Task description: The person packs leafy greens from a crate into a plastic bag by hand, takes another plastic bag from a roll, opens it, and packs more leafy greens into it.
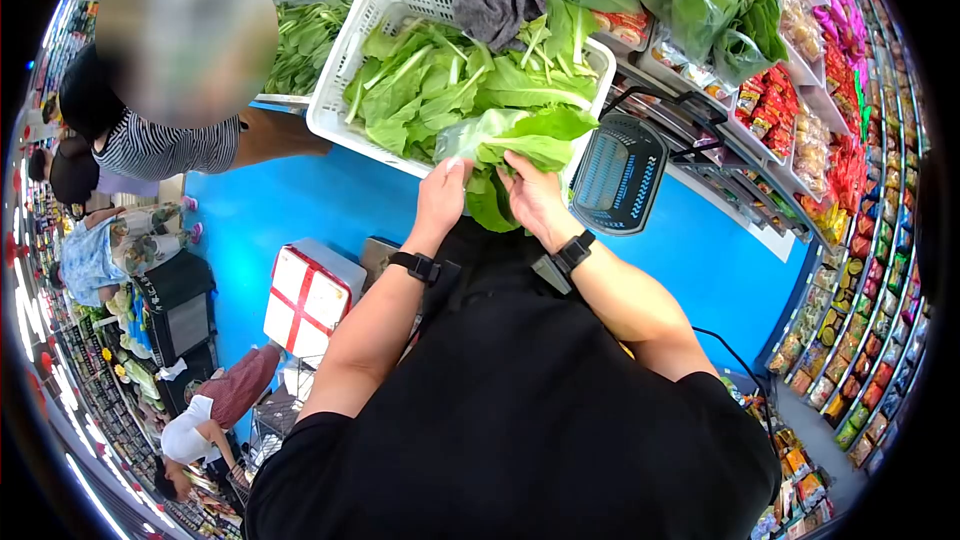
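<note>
In front of me stands a white plastic crate [335, 80] heaped with loose leafy greens [420, 90]. My left hand [441, 202] is closed at the crate's near side, pinching a clear plastic bag [462, 140]. Just to its right, my right hand [533, 198] is closed around a bunch of leafy greens [540, 145] whose leaves reach over the crate's near rim. Some leaves hang down between my two hands. How far the bunch is inside the bag I cannot tell. A grey cloth [500, 6] lies crumpled on the greens at the far side.
A dark shopping basket [622, 175] is right of the crate. Bagged greens [705, 15] and packaged snacks [765, 105] lie beyond. At left a person in a striped shirt [165, 145] stands close to another crate of greens [310, 45]. A white box with red tape [305, 300] sits behind on the blue floor.
</note>
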Demonstrator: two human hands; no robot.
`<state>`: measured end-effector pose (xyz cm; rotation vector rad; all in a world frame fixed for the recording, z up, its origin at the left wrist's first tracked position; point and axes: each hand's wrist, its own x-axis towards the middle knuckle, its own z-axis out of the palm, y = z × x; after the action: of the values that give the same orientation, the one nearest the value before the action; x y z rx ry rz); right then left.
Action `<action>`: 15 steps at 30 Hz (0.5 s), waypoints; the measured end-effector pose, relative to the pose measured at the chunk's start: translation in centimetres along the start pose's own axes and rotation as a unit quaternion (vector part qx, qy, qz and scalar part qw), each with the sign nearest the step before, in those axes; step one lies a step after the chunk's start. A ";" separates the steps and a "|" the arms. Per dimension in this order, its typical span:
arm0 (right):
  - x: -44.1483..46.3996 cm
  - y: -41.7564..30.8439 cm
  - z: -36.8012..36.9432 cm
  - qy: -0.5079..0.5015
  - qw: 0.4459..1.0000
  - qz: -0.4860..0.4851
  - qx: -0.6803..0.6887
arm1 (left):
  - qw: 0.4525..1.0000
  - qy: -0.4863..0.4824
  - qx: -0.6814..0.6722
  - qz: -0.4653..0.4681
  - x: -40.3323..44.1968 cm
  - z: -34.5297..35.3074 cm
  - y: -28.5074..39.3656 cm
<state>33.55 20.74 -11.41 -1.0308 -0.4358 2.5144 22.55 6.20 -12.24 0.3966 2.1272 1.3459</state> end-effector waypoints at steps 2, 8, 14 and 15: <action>0.1 0.2 0.1 -0.024 0.999 0.001 -0.037 | 0.999 0.004 0.042 0.009 0.3 -0.1 0.6; -2.1 -3.3 -0.1 -0.133 0.933 0.034 -0.334 | 0.962 0.080 0.182 0.187 1.3 -1.3 2.0; -2.7 -5.5 0.1 -0.101 0.929 0.000 -0.355 | 0.996 0.020 0.084 0.021 2.0 -0.6 0.8; -3.3 -5.8 1.3 -0.102 0.928 0.004 -0.358 | 0.996 0.018 0.084 0.021 1.8 -0.4 0.6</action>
<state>36.14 24.07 -6.11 -0.9850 -1.4908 2.5132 20.80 7.14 -12.15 0.4908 2.2834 1.2088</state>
